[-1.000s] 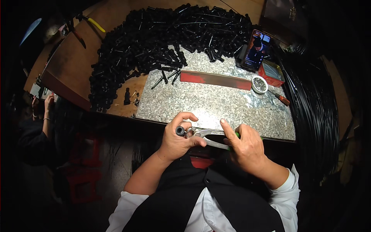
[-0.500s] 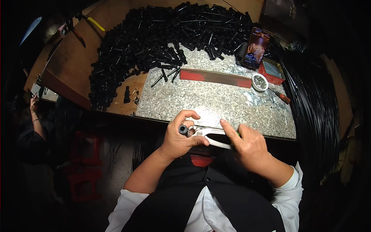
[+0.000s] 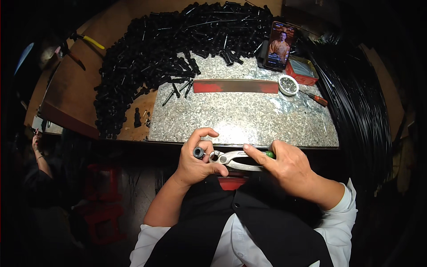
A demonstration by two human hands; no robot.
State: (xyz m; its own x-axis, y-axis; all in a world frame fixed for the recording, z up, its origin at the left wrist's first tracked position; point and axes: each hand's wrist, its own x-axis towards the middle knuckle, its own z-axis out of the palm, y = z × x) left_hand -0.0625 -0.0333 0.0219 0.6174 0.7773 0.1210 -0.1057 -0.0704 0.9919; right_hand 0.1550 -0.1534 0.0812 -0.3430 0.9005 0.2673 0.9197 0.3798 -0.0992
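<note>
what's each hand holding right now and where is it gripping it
The left hand pinches a small black cylindrical part by its body between thumb and fingers. The right hand grips the pliers by their handles, nose toward the part.

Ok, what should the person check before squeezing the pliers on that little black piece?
1. Left hand holds the small black part firmly: ok.
2. Right hand grips the pliers handles: ok.
3. Plier tip sits at the black part: ok.
4. Fingers out of the nose: cannot tell.
5. Granite slab has bare room in front: ok.
6. Pile of black parts within reach: ok.
</note>
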